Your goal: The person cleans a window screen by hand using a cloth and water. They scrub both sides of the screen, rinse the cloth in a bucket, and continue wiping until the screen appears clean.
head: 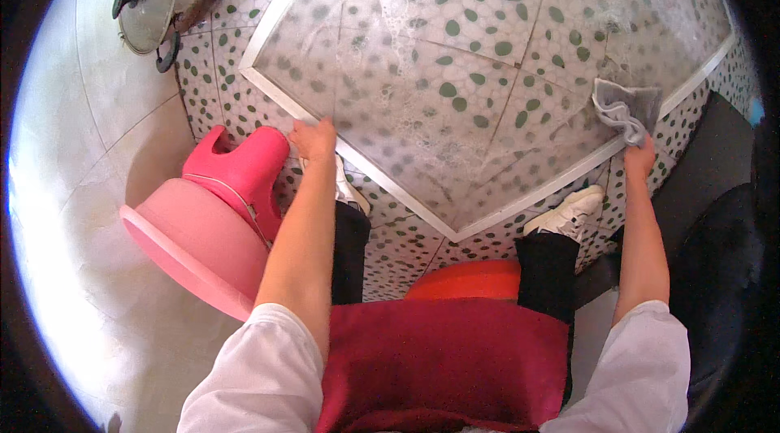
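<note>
A large white-framed mesh screen [390, 183], wet and streaked with soap foam [402, 6], is tilted in front of me with one corner pointing towards me. The green-spotted floor shows through its mesh. My left hand [315, 139] grips the left near side of the frame. Over at the right near side, my right hand [640, 159] holds a crumpled grey cloth [627, 107] against the screen near the frame's edge. Parts of the right fingers are hidden by the cloth.
A pink plastic basin [201, 244] leans on its side against a darker pink plastic stool [244, 159] at the left. Beyond them stands a pot with a glass lid [149, 0] by the wall. An orange-red object [469, 280] is beneath me. Dark objects [707, 153] stand at the right.
</note>
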The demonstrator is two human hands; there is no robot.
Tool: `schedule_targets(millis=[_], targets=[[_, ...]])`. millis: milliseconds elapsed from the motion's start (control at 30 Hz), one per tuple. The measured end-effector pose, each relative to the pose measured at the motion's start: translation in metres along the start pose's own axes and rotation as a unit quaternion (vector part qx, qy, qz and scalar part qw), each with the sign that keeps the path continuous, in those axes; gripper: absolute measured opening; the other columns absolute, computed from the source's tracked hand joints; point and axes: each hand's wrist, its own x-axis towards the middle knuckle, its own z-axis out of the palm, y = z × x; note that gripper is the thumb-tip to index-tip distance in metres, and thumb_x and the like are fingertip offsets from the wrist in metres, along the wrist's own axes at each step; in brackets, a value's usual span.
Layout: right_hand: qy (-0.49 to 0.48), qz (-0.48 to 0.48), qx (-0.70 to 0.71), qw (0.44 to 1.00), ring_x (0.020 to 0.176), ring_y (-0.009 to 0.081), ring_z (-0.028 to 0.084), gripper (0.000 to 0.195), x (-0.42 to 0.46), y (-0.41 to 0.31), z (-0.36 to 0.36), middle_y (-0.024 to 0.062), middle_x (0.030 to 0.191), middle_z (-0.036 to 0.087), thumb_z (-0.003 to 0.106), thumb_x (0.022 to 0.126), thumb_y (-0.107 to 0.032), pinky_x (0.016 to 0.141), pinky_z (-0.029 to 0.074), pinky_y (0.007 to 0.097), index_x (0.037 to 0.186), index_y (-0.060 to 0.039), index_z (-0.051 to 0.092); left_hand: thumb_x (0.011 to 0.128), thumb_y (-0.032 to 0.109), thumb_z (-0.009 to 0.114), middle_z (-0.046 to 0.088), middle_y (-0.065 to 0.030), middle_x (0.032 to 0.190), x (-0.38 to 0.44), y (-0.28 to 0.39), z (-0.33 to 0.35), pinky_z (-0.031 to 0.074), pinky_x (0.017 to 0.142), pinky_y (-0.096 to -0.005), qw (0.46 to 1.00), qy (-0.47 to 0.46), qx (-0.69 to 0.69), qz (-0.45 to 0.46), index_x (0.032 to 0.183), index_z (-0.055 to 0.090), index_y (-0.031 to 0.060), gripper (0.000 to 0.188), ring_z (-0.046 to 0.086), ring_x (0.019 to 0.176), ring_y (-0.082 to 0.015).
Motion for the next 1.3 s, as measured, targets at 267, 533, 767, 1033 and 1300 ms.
schedule_targets(millis=[267,533,767,1033,1300], targets=[[-0.029,0.389,0.301,0.87,0.066,0.015,0.043,0.008,-0.003,0.008,0.015,0.0027,0.068,0.049,0.054,0.066,-0.012,0.061,0.033,0.0306,0.065,-0.0043,0.049,0.061,0.035,0.075,0.061,-0.0197,0.092,0.048,-0.022,-0.018,0.045,0.072,-0.0369,0.97,-0.128,-0.195,-0.075,0.097,0.056,-0.0107,0.062,0.059,0.08,-0.0292],[-0.034,0.346,0.422,0.837,0.067,0.0163,0.042,0.006,0.008,0.051,-0.005,0.001,0.069,0.046,0.051,0.062,-0.009,0.066,0.033,0.0295,0.065,-0.0079,0.046,0.063,0.036,0.078,0.055,-0.005,0.066,0.012,-0.017,-0.103,0.036,0.048,-0.0276,0.937,-0.207,-0.257,-0.11,0.091,0.06,-0.0039,0.052,0.048,0.052,-0.016],[-0.112,0.359,0.498,0.781,0.07,0.0169,0.044,0.01,0.0,0.041,-0.071,0.0014,0.069,0.044,0.051,0.058,-0.008,0.069,0.036,0.0296,0.06,-0.0107,0.042,0.069,0.028,0.074,0.056,0.0004,0.066,-0.029,-0.005,-0.237,0.032,0.046,-0.0243,0.934,-0.183,-0.306,-0.024,0.086,0.065,0.0012,0.033,0.043,0.051,-0.0081],[-0.179,0.327,0.588,0.718,0.072,0.0209,0.046,0.014,-0.019,-0.016,-0.13,0.0047,0.075,0.05,0.053,0.055,-0.007,0.074,0.039,0.0344,0.068,-0.0066,0.049,0.084,0.018,0.059,0.059,-0.005,0.093,-0.009,0.021,-0.341,0.048,0.069,-0.0324,0.847,-0.186,-0.498,0.018,0.106,0.052,0.002,0.027,0.057,0.082,-0.0178],[-0.19,0.404,0.598,0.665,0.078,0.0264,0.049,0.024,-0.044,-0.06,-0.166,0.0095,0.085,0.049,0.051,0.056,0.0,0.073,0.045,0.0364,0.08,0.0001,0.049,0.086,0.023,0.056,0.058,-0.0093,0.097,-0.034,0.084,-0.426,0.048,0.07,-0.0345,0.849,-0.065,-0.522,0.048,0.107,0.052,-0.0004,0.032,0.057,0.082,-0.0211]])
